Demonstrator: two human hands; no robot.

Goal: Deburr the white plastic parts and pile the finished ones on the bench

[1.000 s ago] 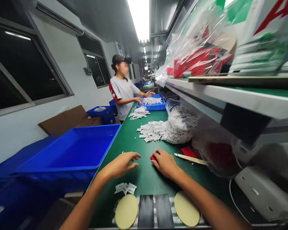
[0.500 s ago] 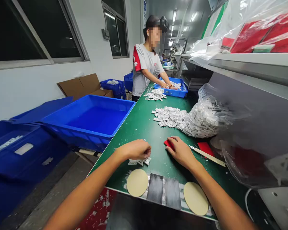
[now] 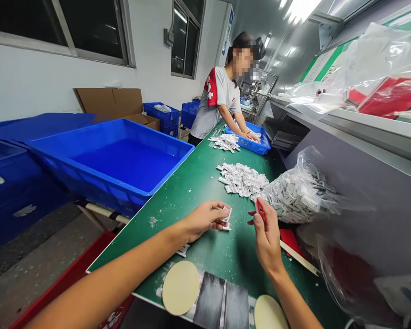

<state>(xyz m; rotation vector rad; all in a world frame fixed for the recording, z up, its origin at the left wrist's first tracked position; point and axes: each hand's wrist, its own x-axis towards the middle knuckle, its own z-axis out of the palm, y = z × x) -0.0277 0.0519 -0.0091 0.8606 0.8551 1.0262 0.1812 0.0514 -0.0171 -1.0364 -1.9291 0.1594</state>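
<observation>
Fingers (image 3: 221, 213) closed on white piece (image 3: 227, 225), red block (image 3: 258, 206)

Head-worn view, facing forward, angled down

The smooth green worktop (image 3: 178, 194) has a soft sheen, gritty with white specks (image 3: 153, 221). Along its near edge lie matt pale-yellow discs (image 3: 180, 288) and scuffed, powdery black strips (image 3: 208, 299). Toward its right edge, a glossy, crinkled clear plastic bag (image 3: 294, 194) adjoins matt white plastic pieces (image 3: 243, 179). Beyond its left edge are a smooth, shiny blue plastic tub (image 3: 123, 157) and dull brown cardboard (image 3: 109, 101).
</observation>
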